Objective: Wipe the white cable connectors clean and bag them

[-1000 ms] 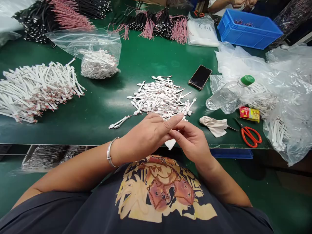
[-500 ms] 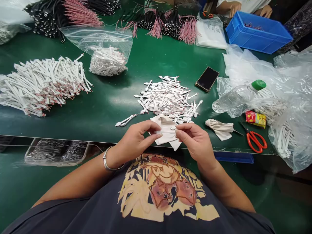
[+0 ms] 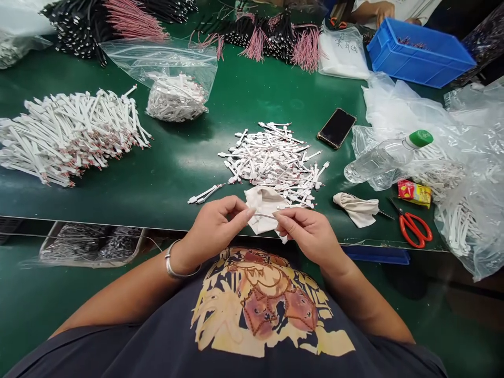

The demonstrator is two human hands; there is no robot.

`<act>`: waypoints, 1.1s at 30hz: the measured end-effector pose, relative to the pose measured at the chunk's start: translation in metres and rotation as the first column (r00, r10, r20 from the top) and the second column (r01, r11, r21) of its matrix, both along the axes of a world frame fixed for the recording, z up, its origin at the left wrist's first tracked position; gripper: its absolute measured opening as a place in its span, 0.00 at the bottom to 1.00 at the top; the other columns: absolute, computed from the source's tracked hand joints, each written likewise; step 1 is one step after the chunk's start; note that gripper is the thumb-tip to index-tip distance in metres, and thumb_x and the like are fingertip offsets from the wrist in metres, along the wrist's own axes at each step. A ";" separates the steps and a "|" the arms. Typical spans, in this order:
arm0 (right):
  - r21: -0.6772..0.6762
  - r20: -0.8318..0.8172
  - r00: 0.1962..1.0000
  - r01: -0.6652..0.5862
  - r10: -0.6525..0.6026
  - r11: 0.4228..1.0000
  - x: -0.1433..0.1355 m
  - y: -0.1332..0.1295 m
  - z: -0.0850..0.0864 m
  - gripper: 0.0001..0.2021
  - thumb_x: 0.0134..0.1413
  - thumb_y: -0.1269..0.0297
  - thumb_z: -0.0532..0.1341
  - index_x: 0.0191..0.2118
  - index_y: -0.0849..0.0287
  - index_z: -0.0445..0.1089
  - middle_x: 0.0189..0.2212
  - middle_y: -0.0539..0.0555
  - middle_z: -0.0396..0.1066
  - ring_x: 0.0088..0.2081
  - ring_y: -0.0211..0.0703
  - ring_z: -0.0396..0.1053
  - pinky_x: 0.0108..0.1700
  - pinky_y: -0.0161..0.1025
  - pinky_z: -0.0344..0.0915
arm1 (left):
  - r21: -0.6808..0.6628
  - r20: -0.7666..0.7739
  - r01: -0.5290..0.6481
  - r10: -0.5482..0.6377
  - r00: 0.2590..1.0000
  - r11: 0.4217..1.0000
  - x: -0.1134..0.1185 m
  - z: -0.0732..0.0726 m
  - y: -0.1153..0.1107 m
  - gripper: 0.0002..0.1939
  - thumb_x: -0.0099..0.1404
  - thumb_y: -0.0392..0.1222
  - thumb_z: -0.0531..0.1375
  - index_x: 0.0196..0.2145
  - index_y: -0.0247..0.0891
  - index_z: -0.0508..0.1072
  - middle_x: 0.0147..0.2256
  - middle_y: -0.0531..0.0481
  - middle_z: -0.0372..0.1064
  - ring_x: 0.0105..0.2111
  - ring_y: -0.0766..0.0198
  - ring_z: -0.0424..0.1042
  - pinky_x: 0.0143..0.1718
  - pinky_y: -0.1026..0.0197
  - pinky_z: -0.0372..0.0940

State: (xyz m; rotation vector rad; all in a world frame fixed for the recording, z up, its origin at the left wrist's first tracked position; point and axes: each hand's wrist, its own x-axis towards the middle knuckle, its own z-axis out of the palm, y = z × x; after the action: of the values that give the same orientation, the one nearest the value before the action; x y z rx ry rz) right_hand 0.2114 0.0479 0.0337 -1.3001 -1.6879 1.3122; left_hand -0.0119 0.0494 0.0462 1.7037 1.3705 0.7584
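Note:
A short white cable (image 3: 264, 215) is stretched between my two hands just above the table's front edge. My left hand (image 3: 224, 223) pinches one end between thumb and fingers, and my right hand (image 3: 305, 231) pinches the other. Both cable ends are hidden by fingertips. Under the cable lies a crumpled white cloth (image 3: 262, 197). Just beyond it spreads a loose heap of short white cables (image 3: 271, 160) with connector ends. A few separate cables (image 3: 205, 194) lie to the left of that heap.
At left lies a big stack of white cables (image 3: 74, 134) beside a zip bag of cables (image 3: 177, 97). To the right are a phone (image 3: 336, 127), bottle (image 3: 384, 157), second cloth (image 3: 356, 209) and red-handled scissors (image 3: 415, 229). A co-worker's hand (image 3: 381, 11) is behind a blue bin (image 3: 421, 58).
My hands have drawn slightly closer together, and my left fingers now cover the connector end that showed before. The co-worker's hands have shifted behind the blue bin.

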 end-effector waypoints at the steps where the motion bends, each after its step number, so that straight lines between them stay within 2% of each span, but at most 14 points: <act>1: 0.072 0.072 0.997 -0.022 0.017 0.997 0.005 0.002 -0.001 0.11 0.60 0.58 0.57 0.38 0.57 0.74 0.27 0.50 0.73 0.29 0.38 0.69 0.33 0.37 0.67 | 0.103 -0.082 -0.001 0.009 0.997 0.995 -0.007 -0.003 -0.002 0.13 0.65 0.48 0.56 0.29 0.37 0.71 0.27 0.52 0.71 0.27 0.66 0.67 0.31 0.63 0.62; 3: 0.256 0.273 0.961 -0.031 -0.042 0.966 0.018 0.006 -0.003 0.10 0.61 0.60 0.56 0.40 0.57 0.73 0.32 0.53 0.74 0.35 0.42 0.70 0.40 0.40 0.66 | 0.284 -0.232 0.012 0.057 0.971 0.959 -0.024 -0.012 -0.005 0.09 0.64 0.45 0.57 0.32 0.39 0.72 0.30 0.51 0.72 0.31 0.63 0.69 0.36 0.59 0.62; 6: 0.445 0.565 0.808 -0.127 -0.167 0.887 0.035 0.013 -0.007 0.10 0.61 0.64 0.55 0.40 0.59 0.73 0.35 0.57 0.73 0.39 0.47 0.68 0.43 0.43 0.63 | 0.446 -0.426 0.016 0.197 0.883 0.895 -0.050 -0.028 -0.009 0.05 0.63 0.43 0.58 0.33 0.41 0.73 0.32 0.50 0.72 0.33 0.60 0.69 0.39 0.55 0.60; 8: 0.450 0.705 0.693 -0.273 -0.151 0.850 0.037 0.018 -0.007 0.10 0.61 0.66 0.54 0.39 0.60 0.73 0.35 0.58 0.71 0.39 0.48 0.65 0.42 0.43 0.62 | 0.509 -0.501 0.008 0.289 0.816 0.860 -0.063 -0.038 -0.011 0.05 0.63 0.42 0.59 0.35 0.42 0.73 0.35 0.48 0.72 0.36 0.56 0.69 0.41 0.52 0.59; 10: 0.422 0.801 0.586 -0.409 -0.122 0.809 0.033 0.022 -0.007 0.10 0.61 0.68 0.54 0.38 0.60 0.73 0.36 0.58 0.70 0.40 0.48 0.63 0.41 0.43 0.60 | 0.549 -0.538 0.006 0.348 0.768 0.836 -0.070 -0.045 -0.012 0.08 0.62 0.42 0.60 0.40 0.41 0.72 0.41 0.44 0.71 0.42 0.52 0.68 0.44 0.49 0.58; 12: 0.394 0.858 0.503 -0.511 -0.105 0.764 0.025 0.027 -0.007 0.09 0.61 0.69 0.54 0.37 0.61 0.72 0.34 0.59 0.69 0.39 0.49 0.61 0.40 0.43 0.58 | 0.553 -0.561 0.038 0.338 0.756 0.832 -0.074 -0.049 -0.011 0.11 0.61 0.42 0.61 0.43 0.41 0.71 0.46 0.42 0.70 0.45 0.50 0.68 0.46 0.48 0.58; 15: 0.366 0.890 0.448 -0.599 -0.080 0.712 0.016 0.033 -0.005 0.09 0.60 0.70 0.54 0.34 0.61 0.72 0.32 0.59 0.69 0.38 0.49 0.61 0.38 0.44 0.55 | 0.529 -0.567 0.078 0.284 0.773 0.845 -0.072 -0.045 -0.009 0.08 0.63 0.39 0.59 0.41 0.42 0.71 0.44 0.45 0.71 0.44 0.53 0.69 0.46 0.48 0.58; 18: 0.360 0.886 0.459 -0.593 -0.065 0.720 0.019 0.034 -0.002 0.09 0.60 0.68 0.54 0.36 0.61 0.72 0.33 0.59 0.69 0.38 0.49 0.62 0.39 0.44 0.56 | 0.543 -0.522 0.095 0.247 0.816 0.834 -0.052 -0.033 -0.003 0.06 0.63 0.39 0.59 0.39 0.41 0.72 0.41 0.46 0.72 0.41 0.55 0.69 0.44 0.50 0.58; 20: 0.378 0.867 0.492 -0.541 -0.082 0.751 0.026 0.032 0.000 0.10 0.61 0.67 0.54 0.38 0.61 0.72 0.35 0.59 0.70 0.40 0.49 0.63 0.41 0.44 0.57 | 0.521 -0.508 0.230 0.083 0.857 0.822 -0.026 -0.025 0.004 0.05 0.64 0.40 0.58 0.37 0.40 0.73 0.38 0.47 0.72 0.37 0.59 0.68 0.40 0.54 0.59; 22: 0.422 0.834 0.535 -0.467 -0.132 0.777 0.034 0.028 -0.001 0.10 0.61 0.67 0.54 0.40 0.61 0.72 0.37 0.60 0.70 0.42 0.50 0.63 0.42 0.45 0.58 | 0.473 -0.542 0.393 -0.091 0.836 0.789 0.005 -0.019 0.014 0.07 0.66 0.39 0.55 0.35 0.38 0.73 0.35 0.47 0.71 0.35 0.60 0.66 0.37 0.56 0.59; 24: 0.479 0.788 0.584 -0.382 -0.195 0.790 0.039 0.022 -0.005 0.10 0.61 0.67 0.54 0.41 0.61 0.72 0.38 0.60 0.70 0.42 0.50 0.63 0.43 0.45 0.59 | 0.428 -0.602 0.481 -0.156 0.783 0.765 0.035 -0.018 0.025 0.10 0.67 0.38 0.53 0.32 0.36 0.73 0.33 0.46 0.69 0.34 0.60 0.64 0.35 0.56 0.58; 26: 0.519 0.737 0.631 -0.298 -0.243 0.801 0.040 0.014 -0.013 0.10 0.61 0.65 0.55 0.42 0.61 0.72 0.38 0.59 0.70 0.42 0.49 0.63 0.43 0.45 0.60 | 0.390 -0.646 0.516 -0.172 0.744 0.763 0.057 -0.021 0.035 0.11 0.67 0.38 0.53 0.30 0.35 0.72 0.31 0.44 0.68 0.34 0.58 0.64 0.34 0.56 0.58; 28: 0.534 0.698 0.664 -0.236 -0.267 0.812 0.039 0.007 -0.022 0.10 0.61 0.64 0.55 0.41 0.61 0.72 0.38 0.58 0.70 0.41 0.48 0.63 0.43 0.44 0.60 | 0.365 -0.673 0.525 -0.172 0.720 0.769 0.069 -0.026 0.041 0.11 0.67 0.38 0.53 0.30 0.34 0.71 0.31 0.43 0.68 0.34 0.57 0.64 0.34 0.55 0.59; 33: 0.561 0.638 0.711 -0.164 -0.297 0.811 0.035 -0.004 -0.040 0.10 0.62 0.64 0.54 0.37 0.60 0.73 0.34 0.57 0.70 0.38 0.46 0.61 0.42 0.43 0.60 | 0.364 -0.687 0.507 -0.142 0.712 0.781 0.069 -0.032 0.042 0.11 0.67 0.37 0.51 0.30 0.34 0.71 0.32 0.43 0.67 0.34 0.57 0.65 0.35 0.55 0.60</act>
State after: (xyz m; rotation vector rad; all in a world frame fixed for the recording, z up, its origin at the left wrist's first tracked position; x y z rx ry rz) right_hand 0.2460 0.0442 -0.0068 -1.5301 -2.2656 0.1144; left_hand 0.0574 0.0918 0.0141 2.7656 1.2409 0.3568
